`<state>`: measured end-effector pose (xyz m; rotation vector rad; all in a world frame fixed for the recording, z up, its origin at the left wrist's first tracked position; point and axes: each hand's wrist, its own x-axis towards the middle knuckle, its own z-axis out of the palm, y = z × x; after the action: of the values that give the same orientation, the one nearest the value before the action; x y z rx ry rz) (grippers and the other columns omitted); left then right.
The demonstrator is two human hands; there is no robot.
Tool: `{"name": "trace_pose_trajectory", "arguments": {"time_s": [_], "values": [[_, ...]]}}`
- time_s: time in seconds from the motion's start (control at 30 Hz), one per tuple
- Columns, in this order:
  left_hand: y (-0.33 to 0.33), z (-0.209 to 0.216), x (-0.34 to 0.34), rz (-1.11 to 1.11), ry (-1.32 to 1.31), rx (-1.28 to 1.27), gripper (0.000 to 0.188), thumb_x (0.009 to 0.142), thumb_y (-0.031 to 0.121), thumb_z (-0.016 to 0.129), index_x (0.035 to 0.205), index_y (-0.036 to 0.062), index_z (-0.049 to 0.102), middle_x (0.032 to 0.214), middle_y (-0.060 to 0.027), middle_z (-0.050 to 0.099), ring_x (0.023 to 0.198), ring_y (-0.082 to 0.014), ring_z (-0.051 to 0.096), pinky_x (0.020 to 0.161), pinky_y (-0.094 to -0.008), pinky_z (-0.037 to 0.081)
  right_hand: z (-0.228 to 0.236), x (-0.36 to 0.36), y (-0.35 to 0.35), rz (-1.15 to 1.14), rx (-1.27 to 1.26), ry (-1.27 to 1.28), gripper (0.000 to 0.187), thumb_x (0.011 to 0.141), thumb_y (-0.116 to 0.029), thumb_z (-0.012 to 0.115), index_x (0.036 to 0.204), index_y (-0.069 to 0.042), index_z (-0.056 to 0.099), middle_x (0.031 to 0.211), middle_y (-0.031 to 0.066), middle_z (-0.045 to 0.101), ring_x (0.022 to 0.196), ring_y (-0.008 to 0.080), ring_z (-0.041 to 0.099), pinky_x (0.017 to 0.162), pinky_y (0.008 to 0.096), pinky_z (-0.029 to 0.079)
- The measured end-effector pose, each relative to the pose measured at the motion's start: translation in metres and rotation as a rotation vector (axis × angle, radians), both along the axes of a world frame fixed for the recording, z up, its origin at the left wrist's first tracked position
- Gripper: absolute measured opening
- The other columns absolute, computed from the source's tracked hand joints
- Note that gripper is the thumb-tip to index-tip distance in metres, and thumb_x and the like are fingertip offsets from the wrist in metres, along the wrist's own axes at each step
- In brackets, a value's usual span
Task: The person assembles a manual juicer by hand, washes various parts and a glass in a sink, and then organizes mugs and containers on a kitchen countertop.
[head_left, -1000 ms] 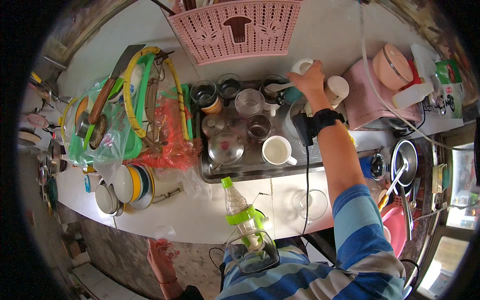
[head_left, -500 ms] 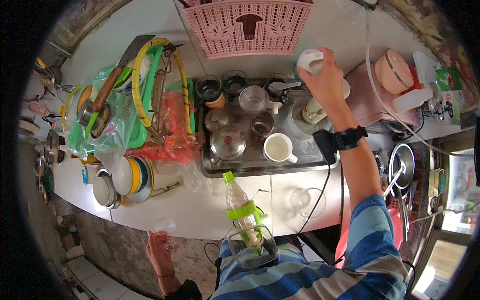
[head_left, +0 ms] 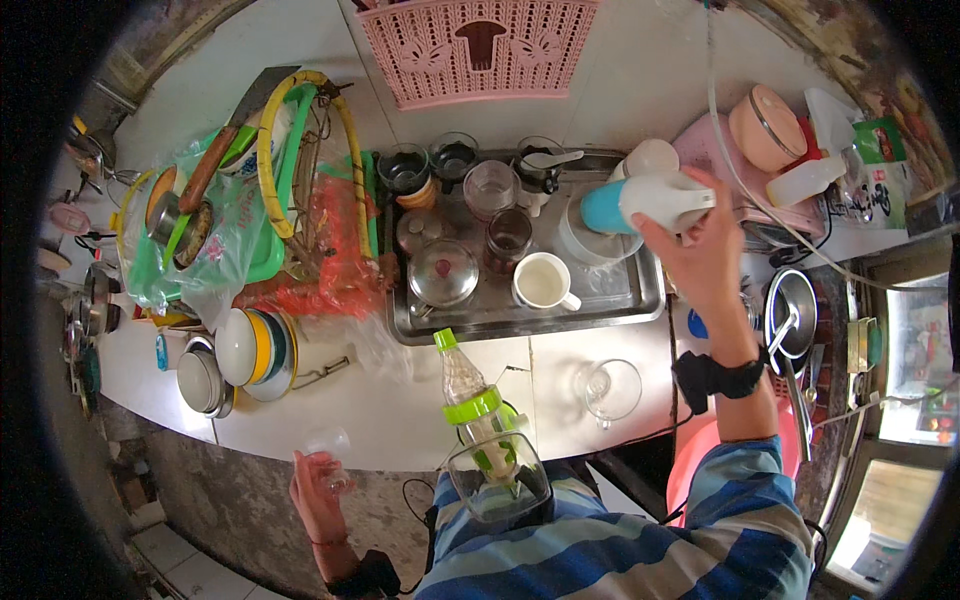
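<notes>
My right hand (head_left: 700,262) is closed around a white-and-turquoise vessel (head_left: 655,200), held tilted over the right end of the metal tray (head_left: 610,315); its exact kind is unclear. Beneath it stands a clear round container (head_left: 588,250), partly covered, with a white cup (head_left: 650,158) just behind. My left hand (head_left: 316,492), low at the table's front edge, has its fingers closed on a clear glass (head_left: 330,445). On the tray are a white mug (head_left: 543,281), a lidded metal pot (head_left: 443,273), a dark glass (head_left: 508,234) and several other cups.
Near the front edge are a clear bottle with a green cap (head_left: 464,378) and a clear glass mug (head_left: 611,390). Stacked bowls (head_left: 245,347) and a green basket (head_left: 262,258) stand left. A pink basket (head_left: 540,70) is behind; a hanging cord (head_left: 745,185) crosses the right side.
My right hand has come nearer and to the right, turning the vessel so its turquoise part shows. The left hand stays almost where it was; the whole view has shifted slightly.
</notes>
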<state>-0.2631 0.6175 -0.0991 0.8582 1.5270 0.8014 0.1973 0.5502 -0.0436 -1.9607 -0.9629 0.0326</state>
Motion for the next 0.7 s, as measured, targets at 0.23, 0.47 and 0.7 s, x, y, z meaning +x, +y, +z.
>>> {"name": "trace_pose_trajectory", "arguments": {"time_s": [0.23, 0.47, 0.7], "values": [[-0.001, 0.001, -0.009, -0.022, 0.03, -0.004, 0.042, 0.09, 0.049, 0.043, 0.083, 0.0097, 0.057, 0.076, -0.0026, 0.055, 0.075, -0.0138, 0.053, 0.056, -0.0328, 0.047, -0.052, 0.005, 0.011, -0.009, -0.049, -0.134, 0.058, 0.066, -0.019, 0.075, 0.112, -0.002, 0.044, 0.089, 0.0207, 0.061, 0.079, 0.0325, 0.062, 0.07, 0.0362, 0.049], [-0.003, 0.0, -0.016, 0.007, 0.028, 0.002, 0.043, 0.089, 0.049, 0.043, 0.082, 0.0089, 0.057, 0.078, -0.0028, 0.055, 0.074, -0.0142, 0.053, 0.055, -0.0338, 0.048, -0.088, 0.017, 0.016, -0.108, -0.11, -0.196, 0.063, 0.064, -0.023, 0.077, 0.11, 0.001, 0.042, 0.1, 0.0221, 0.053, 0.092, 0.0357, 0.054, 0.08, 0.0401, 0.045], [-0.001, 0.004, -0.004, 0.012, -0.017, 0.04, 0.041, 0.091, 0.043, 0.045, 0.083, 0.0048, 0.057, 0.076, -0.0054, 0.056, 0.071, -0.0146, 0.055, 0.051, -0.0325, 0.049, -0.102, 0.01, 0.032, -0.195, -0.084, -0.164, 0.072, 0.059, -0.031, 0.081, 0.108, 0.004, 0.04, 0.102, 0.0204, 0.049, 0.099, 0.0359, 0.046, 0.082, 0.0396, 0.043]]}}
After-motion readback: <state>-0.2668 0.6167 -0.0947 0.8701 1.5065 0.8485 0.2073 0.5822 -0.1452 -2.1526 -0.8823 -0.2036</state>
